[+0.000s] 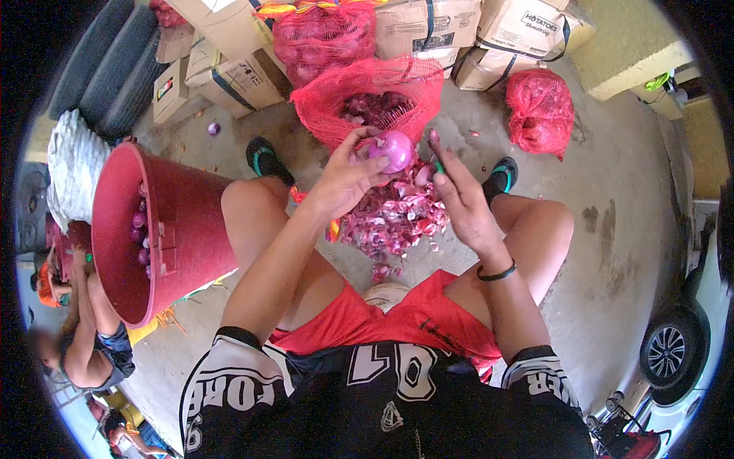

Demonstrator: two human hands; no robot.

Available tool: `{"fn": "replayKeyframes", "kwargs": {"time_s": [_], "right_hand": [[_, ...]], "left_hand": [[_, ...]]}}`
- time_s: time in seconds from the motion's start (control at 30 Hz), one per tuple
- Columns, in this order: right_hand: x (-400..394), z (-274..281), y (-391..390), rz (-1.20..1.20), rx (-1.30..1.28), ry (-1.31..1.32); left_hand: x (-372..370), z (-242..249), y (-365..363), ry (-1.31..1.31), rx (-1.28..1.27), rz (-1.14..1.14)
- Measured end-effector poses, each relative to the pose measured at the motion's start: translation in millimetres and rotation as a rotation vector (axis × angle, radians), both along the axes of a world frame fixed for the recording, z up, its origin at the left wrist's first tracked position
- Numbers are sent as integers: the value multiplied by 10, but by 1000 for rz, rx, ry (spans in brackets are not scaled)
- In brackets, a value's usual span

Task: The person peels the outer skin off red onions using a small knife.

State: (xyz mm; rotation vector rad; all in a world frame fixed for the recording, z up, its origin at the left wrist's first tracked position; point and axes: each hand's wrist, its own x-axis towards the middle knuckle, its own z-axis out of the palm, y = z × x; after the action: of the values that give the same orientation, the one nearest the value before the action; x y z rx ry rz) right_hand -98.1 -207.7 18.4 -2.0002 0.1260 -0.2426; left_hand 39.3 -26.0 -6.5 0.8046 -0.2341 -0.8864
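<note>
My left hand (348, 174) grips a purple onion (392, 151) between thumb and fingers, in front of the open red mesh sack (329, 115). Just to the right of the onion is my right hand (461, 195), its fingers closed round a small green-handled tool (439, 167) that is mostly hidden. Dark onions (376, 109) lie inside the mesh sack. Below my hands a heap of onion skins (390, 218) covers the floor between my legs.
At the left a large red tub (183, 222) holds onions (139, 221). Cardboard boxes (428, 29) and full mesh bags (540, 113) stand ahead. Tires (107, 65) are at the far left, a person (92, 348) beyond the tub, a car wheel (667, 352) at the right.
</note>
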Motion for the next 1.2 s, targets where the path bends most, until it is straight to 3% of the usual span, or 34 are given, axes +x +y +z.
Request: {"fn": "replayKeyframes", "kwargs": {"time_s": [0.17,0.37,0.43,0.5,0.6,0.8,0.9,1.0,1.07,1.13,1.2], "right_hand": [[54,50,224,6,-46,-129],[62,69,153,-176,418,-66],[32,22,95,-125,165,-31],[43,62,79,-2,-191,-233],[6,217,153,59,-106,-90],[12,168,150,38,-214,-187],[21,203,136,61,-204,-53],[55,117,82,-19,-114,-179],[40,29,78,-120,104,-119],[26,22,73,-149,157,-87],[-4,50,74,-109,50,-86]], "left_hand": [[-15,17,-8,31,-58,-8],[-14,118,4,21,-62,3],[-15,127,-10,-15,-37,13],[-36,165,-27,-8,-42,21],[-37,171,-38,-24,-33,20],[-30,94,-43,-34,-5,-9],[-39,101,-32,-35,10,10],[-62,162,-37,-50,32,8],[-59,176,-37,-76,46,4],[-49,164,-15,-111,61,4],[-51,152,-8,-113,69,24]]}}
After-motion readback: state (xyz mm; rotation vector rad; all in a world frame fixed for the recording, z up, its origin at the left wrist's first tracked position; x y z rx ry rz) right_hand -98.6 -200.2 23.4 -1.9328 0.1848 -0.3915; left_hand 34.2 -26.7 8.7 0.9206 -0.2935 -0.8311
